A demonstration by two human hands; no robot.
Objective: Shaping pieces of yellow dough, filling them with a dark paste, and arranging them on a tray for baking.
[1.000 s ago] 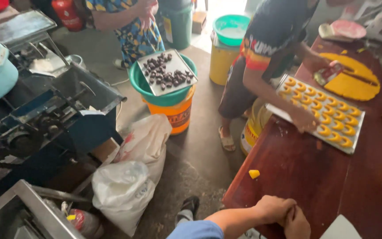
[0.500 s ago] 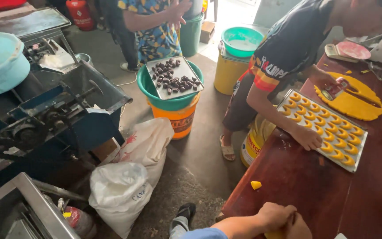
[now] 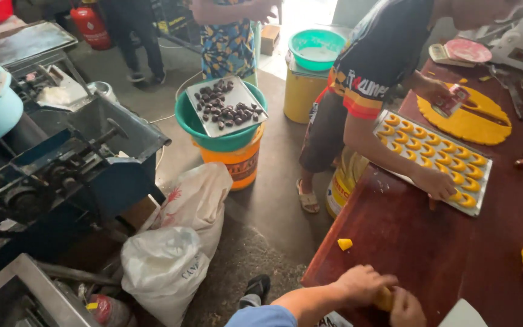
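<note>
Here, dough lump (image 3: 384,298) between hands (image 3: 388,297).

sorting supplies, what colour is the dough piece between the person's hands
Yellow-orange dough piece, pinched between left hand and right hand; head view.

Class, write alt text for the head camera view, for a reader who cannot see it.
At the near edge of a dark red table, the person's left hand and right hand press a piece of yellow dough between them. Across the table, a co-worker's hand rests on a metal tray of yellow crescent pastries.
</note>
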